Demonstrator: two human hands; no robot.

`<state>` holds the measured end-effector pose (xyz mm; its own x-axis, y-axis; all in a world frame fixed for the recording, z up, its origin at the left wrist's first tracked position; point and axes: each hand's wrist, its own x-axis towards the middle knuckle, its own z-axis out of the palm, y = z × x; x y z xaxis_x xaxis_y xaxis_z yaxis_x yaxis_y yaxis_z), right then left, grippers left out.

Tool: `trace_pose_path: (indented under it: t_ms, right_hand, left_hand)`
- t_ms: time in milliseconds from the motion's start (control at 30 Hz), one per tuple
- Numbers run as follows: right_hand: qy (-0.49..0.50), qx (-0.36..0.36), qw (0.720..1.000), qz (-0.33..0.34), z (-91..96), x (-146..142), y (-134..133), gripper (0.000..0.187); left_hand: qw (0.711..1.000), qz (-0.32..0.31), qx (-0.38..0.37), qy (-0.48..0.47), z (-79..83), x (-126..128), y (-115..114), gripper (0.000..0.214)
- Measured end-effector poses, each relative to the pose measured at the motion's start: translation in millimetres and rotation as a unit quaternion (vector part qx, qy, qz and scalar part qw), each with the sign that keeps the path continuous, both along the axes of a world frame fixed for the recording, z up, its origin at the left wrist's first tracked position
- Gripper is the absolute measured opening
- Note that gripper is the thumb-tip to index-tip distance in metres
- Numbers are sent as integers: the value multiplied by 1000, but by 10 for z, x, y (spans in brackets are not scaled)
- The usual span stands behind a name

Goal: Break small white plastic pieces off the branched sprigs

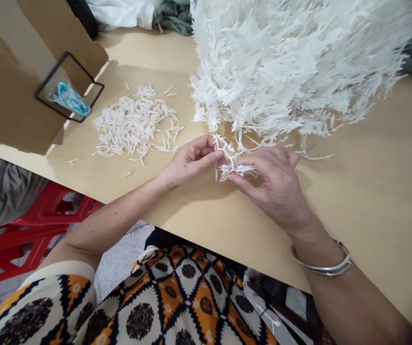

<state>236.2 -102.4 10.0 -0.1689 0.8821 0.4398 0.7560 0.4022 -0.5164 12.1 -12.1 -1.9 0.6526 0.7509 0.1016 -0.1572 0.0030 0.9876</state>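
Resting on the tbl [378,201], a lg white heap [292,62] is seen, w/ loose bits [130,122] to its L. By R hand [277,179] (apparently pinching, contact partly hidden) & L hand [193,162] (thumb-finger pinch), a branched sprig [232,163] is held nr heap.

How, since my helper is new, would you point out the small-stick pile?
On the table, find the big feathery white heap. Left of it, towards the brown box, lies the pile: low, of short loose sticks, unlike the heap's long strands.
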Motion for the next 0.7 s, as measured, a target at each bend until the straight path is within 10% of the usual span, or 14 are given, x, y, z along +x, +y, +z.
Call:
trace_pose_path:
  t_ms: [700]
  right_hand:
    - [236, -121, 963, -51, 86, -84, -7, 8]
  left_hand:
    - [998, -46, -43, 14, 34, 19, -17, 40]
